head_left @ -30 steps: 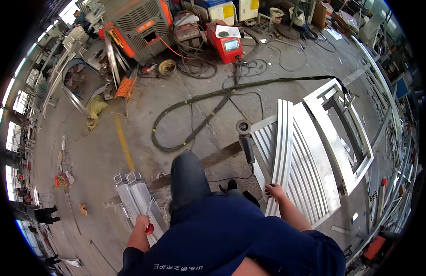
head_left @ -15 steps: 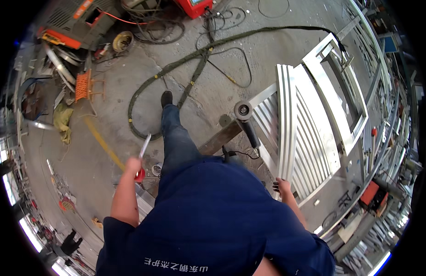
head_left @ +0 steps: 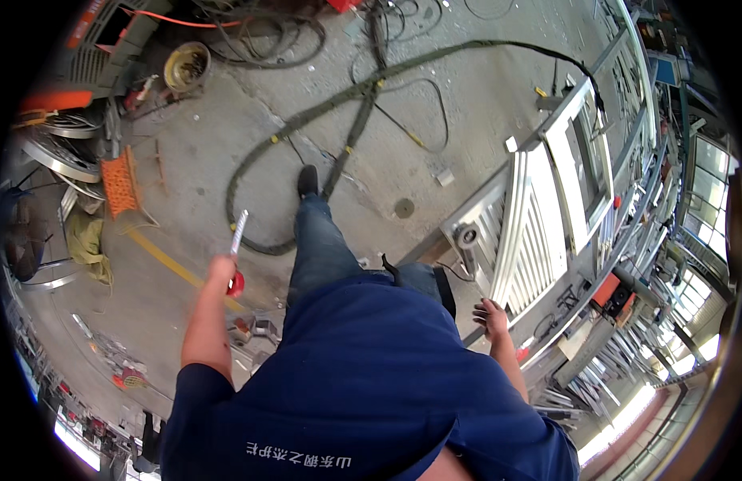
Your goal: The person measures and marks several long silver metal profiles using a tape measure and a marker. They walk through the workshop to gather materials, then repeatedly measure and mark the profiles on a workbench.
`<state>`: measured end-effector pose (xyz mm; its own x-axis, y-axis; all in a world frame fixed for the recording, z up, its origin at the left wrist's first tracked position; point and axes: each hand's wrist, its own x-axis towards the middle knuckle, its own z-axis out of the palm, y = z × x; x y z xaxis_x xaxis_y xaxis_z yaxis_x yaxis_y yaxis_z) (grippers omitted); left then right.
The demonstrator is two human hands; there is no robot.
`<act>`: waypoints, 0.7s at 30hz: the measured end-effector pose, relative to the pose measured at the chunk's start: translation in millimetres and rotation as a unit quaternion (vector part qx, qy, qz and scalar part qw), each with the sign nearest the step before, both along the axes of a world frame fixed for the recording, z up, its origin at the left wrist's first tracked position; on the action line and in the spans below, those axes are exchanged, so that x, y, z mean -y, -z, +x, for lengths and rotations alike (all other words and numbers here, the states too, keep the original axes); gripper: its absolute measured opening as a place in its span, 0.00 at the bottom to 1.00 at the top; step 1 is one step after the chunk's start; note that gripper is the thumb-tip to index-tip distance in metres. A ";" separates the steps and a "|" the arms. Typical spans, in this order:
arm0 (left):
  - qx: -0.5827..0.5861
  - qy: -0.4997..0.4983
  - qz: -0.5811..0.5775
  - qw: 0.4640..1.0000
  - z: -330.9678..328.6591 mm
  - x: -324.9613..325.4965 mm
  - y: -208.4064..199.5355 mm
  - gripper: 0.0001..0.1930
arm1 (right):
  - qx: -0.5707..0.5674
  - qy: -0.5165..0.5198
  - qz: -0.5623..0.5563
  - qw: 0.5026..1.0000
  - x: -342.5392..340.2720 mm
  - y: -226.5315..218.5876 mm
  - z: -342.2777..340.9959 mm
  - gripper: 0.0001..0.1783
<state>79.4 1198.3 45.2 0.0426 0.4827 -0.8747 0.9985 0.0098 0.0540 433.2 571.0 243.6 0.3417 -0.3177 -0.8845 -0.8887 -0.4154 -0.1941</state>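
Note:
My left hand [head_left: 222,271] is closed round what looks like a red tape measure [head_left: 237,283], with a short pale marked strip [head_left: 239,230] sticking up past the fist. Most of the case hides behind my fingers. On the other side, my right hand [head_left: 493,319] has its fingers apart and holds nothing. It hovers close to the near end of the long silver ribbed bars [head_left: 511,232], which lie over a slatted metal panel [head_left: 543,232]. An angle grinder [head_left: 467,240] rests at the panel's left side, its disc end pointing away from me.
A thick dark cable [head_left: 323,96] loops over the floor ahead, around my outstretched leg. Beyond it stand a bucket [head_left: 187,67] and an orange-wound reel [head_left: 119,184]. A green cloth [head_left: 86,239] lies at left. Metal bars and clutter line the right side.
My view has shifted and turned, with the panel now lower and smaller. My right hand has come away from the ribbed bars and opened. The tape measure stays in my left hand.

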 end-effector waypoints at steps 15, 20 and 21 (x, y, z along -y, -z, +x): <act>0.000 0.100 0.023 0.995 252.6 -140.9 -37.8 0.18 | -0.073 -0.034 0.044 0.996 -78.3 78.1 70.2 0.17; 0.120 0.015 0.068 0.990 395.7 -157.5 -61.3 0.15 | -0.086 -0.150 0.044 0.984 -101.2 106.3 220.5 0.18; 0.130 0.002 0.076 0.989 429.2 -153.2 -71.2 0.15 | -0.070 -0.148 0.043 0.986 -103.1 108.7 255.3 0.19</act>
<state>508.6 1351.5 116.4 0.2582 0.6067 -0.7518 0.9507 -0.0212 0.3094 688.5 674.1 134.9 0.2805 -0.1436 -0.9490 -0.7522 -0.6471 -0.1244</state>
